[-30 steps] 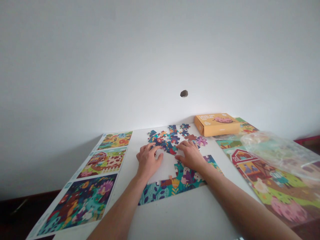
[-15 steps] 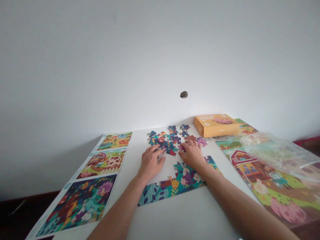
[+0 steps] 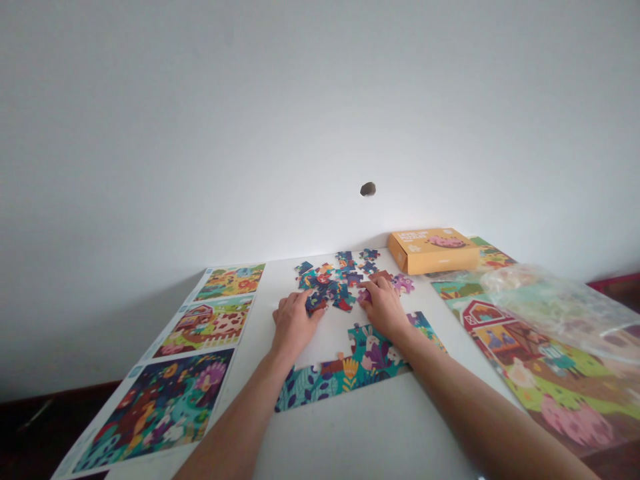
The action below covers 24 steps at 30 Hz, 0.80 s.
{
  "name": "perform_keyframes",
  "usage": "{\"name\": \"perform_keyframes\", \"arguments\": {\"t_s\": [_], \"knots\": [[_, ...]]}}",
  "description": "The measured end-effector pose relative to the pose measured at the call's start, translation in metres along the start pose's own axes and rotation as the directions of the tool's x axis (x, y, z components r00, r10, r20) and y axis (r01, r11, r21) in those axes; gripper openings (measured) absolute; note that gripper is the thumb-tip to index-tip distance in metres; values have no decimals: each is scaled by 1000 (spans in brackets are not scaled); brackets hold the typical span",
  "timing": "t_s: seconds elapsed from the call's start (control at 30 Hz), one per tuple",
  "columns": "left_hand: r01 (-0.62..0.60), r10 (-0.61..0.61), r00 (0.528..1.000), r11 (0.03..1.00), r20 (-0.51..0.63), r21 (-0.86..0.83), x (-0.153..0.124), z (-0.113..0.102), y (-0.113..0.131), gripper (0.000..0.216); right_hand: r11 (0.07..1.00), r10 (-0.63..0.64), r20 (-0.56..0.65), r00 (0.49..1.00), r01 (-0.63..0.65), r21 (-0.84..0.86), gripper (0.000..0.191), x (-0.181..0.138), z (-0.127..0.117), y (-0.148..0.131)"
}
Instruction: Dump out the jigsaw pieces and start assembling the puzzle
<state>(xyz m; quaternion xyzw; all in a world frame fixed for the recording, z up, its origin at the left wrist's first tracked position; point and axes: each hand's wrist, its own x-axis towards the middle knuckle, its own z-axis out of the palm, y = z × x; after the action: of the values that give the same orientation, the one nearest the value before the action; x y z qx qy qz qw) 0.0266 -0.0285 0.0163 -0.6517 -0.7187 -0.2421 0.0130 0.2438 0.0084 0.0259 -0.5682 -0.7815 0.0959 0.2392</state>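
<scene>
Loose jigsaw pieces (image 3: pixel 323 279), mostly dark blue and teal, lie in a cluster at the far middle of the table. At its near left edge my left hand (image 3: pixel 294 321) has thumb and index finger closed around a dark puzzle piece (image 3: pixel 316 303). My right hand (image 3: pixel 385 310) rests at the cluster's right side, index finger and thumb apart, with a purple piece (image 3: pixel 365 295) between them. Closer to me lies a joined puzzle section (image 3: pixel 345 378) with white rabbits, a yellow flower and leaves; my right forearm hides part of it.
A yellow puzzle box (image 3: pixel 435 252) stands at the back right against the wall. Clear plastic wrap (image 3: pixel 545 300) covers part of a farm picture sheet (image 3: pixel 530 353) on the right. Along the left edge lies a sheet with several reference pictures (image 3: pixel 165 407). The wall has a hole (image 3: pixel 368 189).
My left hand has shifted slightly left, and a dark piece now shows between its thumb and index finger. My right hand has hardly moved; its index finger reaches slightly farther left.
</scene>
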Motion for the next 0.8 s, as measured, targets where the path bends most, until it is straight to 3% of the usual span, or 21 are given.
{"name": "perform_keyframes", "arguments": {"t_s": [0.27, 0.4, 0.53, 0.8], "knots": [[-101, 83, 992, 974, -97, -204, 3, 2, -5, 37, 999, -20, -82, 996, 17, -32, 31, -1, -2, -4], [-212, 152, 966, 928, -208, -306, 2, -3, -1, 29, 988, -126, -92, 988, 133, 83, 27, -2, -3, -8], [-296, 228, 948, 889, -222, -348, 1, -6, 3, 30, 950, -232, -49, 971, 237, 202, 36, -4, 2, -12], [-173, 75, 961, 913, -264, -370, 4, -8, -1, 25, 935, -229, -29, 973, 228, 272, 33, -4, 6, -10]]}}
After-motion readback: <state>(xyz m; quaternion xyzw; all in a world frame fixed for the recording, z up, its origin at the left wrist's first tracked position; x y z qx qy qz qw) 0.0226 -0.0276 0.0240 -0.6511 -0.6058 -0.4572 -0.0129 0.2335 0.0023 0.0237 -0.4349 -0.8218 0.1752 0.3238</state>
